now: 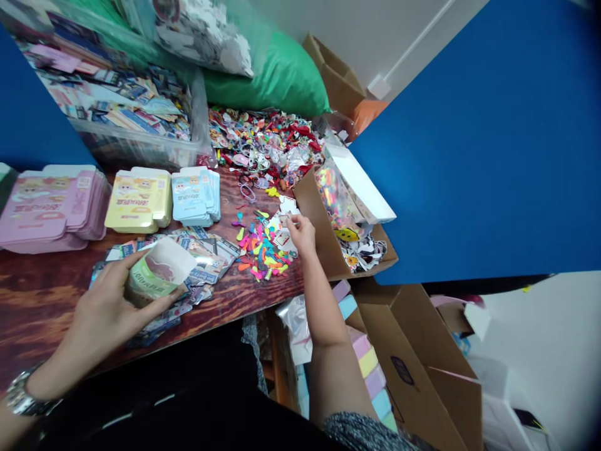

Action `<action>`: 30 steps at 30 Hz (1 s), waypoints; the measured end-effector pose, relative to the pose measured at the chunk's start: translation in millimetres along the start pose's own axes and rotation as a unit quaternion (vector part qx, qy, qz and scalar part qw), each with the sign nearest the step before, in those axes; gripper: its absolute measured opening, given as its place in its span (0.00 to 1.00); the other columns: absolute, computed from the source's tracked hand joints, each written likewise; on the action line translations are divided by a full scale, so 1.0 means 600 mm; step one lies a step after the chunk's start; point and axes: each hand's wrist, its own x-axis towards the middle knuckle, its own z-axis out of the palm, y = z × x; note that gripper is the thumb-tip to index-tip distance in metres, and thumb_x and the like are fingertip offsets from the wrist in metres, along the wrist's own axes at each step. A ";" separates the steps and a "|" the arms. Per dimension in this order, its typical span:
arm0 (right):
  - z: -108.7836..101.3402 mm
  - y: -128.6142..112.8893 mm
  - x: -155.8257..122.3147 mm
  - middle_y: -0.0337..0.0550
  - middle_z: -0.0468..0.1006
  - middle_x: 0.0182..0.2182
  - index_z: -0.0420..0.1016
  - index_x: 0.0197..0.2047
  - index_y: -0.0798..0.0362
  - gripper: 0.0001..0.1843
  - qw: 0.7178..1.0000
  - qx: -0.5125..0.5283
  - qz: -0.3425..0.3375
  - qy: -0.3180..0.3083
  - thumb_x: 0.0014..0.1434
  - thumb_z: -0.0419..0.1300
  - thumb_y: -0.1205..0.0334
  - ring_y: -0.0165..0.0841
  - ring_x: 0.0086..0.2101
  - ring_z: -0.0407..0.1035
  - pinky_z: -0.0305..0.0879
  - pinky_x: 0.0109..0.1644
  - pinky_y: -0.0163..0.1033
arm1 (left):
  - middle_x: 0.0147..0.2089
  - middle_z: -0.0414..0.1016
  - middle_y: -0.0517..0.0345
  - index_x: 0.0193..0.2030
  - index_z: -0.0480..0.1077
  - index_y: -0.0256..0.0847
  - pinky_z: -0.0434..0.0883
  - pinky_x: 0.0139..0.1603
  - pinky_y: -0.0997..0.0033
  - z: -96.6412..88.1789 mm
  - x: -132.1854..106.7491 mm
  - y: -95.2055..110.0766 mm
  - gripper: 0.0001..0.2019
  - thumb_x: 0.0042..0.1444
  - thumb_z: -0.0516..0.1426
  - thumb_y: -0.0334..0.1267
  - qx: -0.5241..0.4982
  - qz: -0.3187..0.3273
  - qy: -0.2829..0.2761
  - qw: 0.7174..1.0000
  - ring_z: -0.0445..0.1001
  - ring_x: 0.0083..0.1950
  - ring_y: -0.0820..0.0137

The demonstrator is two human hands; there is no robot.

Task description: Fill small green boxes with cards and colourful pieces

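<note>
Left hand grips a paper carton; right hand pinches something tiny (unclear what) — a careless brush could scatter the coloured pieces.

Stacks of flat printed cartons on a reddish-brown wooden desk
Pink paper cartons, yellow paper cartons and pale blue paper cartons sit in separate piles; behind them, a clear plastic bin holds printed cards beside a shiny green plastic sack; a brown corrugated box stands below the desk.
</note>
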 end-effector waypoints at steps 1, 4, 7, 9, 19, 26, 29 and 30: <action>0.003 -0.005 -0.001 0.40 0.75 0.35 0.76 0.45 0.54 0.15 0.999 0.023 -0.016 -0.016 0.71 0.52 0.54 0.31 0.35 0.71 0.67 0.42 0.34 | 0.56 0.76 0.43 0.66 0.66 0.38 0.75 0.54 0.54 0.001 0.000 0.000 0.47 0.52 0.55 0.75 0.000 0.006 0.001 1.000 0.77 0.54 0.51; 0.014 -0.022 -0.013 0.34 0.73 0.28 0.74 0.43 0.53 0.16 0.993 0.074 -0.061 -0.074 0.71 0.51 0.52 0.28 0.28 0.66 0.63 0.34 0.32 | 0.57 0.75 0.43 0.67 0.64 0.39 0.74 0.57 0.54 0.003 0.001 0.002 0.45 0.54 0.56 0.73 -0.001 0.025 -0.004 1.000 0.76 0.55 0.51; 0.018 -0.036 -0.033 0.34 0.74 0.28 0.75 0.43 0.53 0.14 0.980 0.083 -0.105 -0.148 0.69 0.55 0.52 0.28 0.28 0.67 0.62 0.34 0.31 | 0.57 0.75 0.43 0.68 0.63 0.38 0.73 0.58 0.54 -0.001 0.000 0.004 0.44 0.55 0.57 0.71 0.000 0.019 -0.013 1.000 0.76 0.56 0.51; 0.018 -0.045 -0.045 0.33 0.75 0.28 0.77 0.44 0.52 0.11 0.970 0.063 -0.127 -0.196 0.67 0.60 0.54 0.28 0.28 0.68 0.61 0.35 0.31 | 0.57 0.75 0.43 0.68 0.63 0.38 0.73 0.58 0.55 -0.003 -0.001 0.005 0.43 0.55 0.58 0.69 0.003 0.012 -0.016 1.000 0.76 0.56 0.51; 0.051 -0.094 -0.049 0.46 0.83 0.43 0.78 0.46 0.49 0.07 0.957 -0.125 -0.119 -0.235 0.68 0.61 0.59 0.41 0.44 0.75 0.64 0.47 0.38 | 0.59 0.74 0.44 0.68 0.62 0.38 0.71 0.59 0.58 0.005 -0.004 0.009 0.39 0.57 0.60 0.62 -0.015 0.037 -0.035 0.999 0.75 0.58 0.53; 0.017 -0.102 -0.050 0.45 0.78 0.41 0.73 0.40 0.52 0.09 0.950 -0.128 -0.164 -0.232 0.71 0.55 0.59 0.35 0.41 0.71 0.62 0.46 0.37 | 0.58 0.75 0.43 0.67 0.63 0.38 0.71 0.59 0.57 0.007 -0.008 0.013 0.38 0.59 0.59 0.62 -0.002 0.040 -0.030 0.999 0.75 0.57 0.52; -0.019 -0.114 -0.058 0.39 0.75 0.33 0.69 0.38 0.52 0.11 0.953 -0.050 -0.199 -0.224 0.72 0.53 0.57 0.31 0.34 0.68 0.61 0.41 0.34 | 0.55 0.75 0.42 0.67 0.64 0.36 0.72 0.57 0.56 0.008 -0.003 0.016 0.37 0.60 0.58 0.62 0.012 0.053 -0.022 0.998 0.76 0.55 0.52; -0.031 -0.124 -0.064 0.36 0.72 0.30 0.68 0.38 0.51 0.11 0.952 0.006 -0.210 -0.222 0.72 0.54 0.56 0.30 0.31 0.65 0.60 0.37 0.34 | 0.55 0.75 0.41 0.66 0.64 0.35 0.72 0.58 0.56 0.010 0.000 0.017 0.37 0.60 0.58 0.61 0.016 0.058 -0.021 0.998 0.76 0.55 0.52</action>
